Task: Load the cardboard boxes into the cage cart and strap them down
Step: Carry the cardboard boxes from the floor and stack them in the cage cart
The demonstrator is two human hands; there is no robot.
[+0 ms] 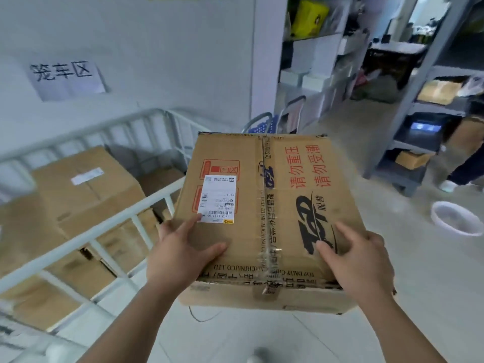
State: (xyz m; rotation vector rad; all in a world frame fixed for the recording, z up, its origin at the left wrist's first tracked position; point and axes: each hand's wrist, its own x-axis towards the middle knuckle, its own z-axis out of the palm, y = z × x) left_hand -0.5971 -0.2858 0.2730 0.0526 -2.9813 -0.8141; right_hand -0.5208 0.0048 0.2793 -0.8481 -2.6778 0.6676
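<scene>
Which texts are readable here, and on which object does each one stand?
"笼车区": white paper sign on the wall.
"请勿重压", "请勿受潮": red print on the carried brown cardboard box.
"TOP", "TOP DAILY", "CO.,LTD": black print on that box.
White shipping label on it: too small.
White label on the brown box in the white metal cage cart: blurred.
</scene>
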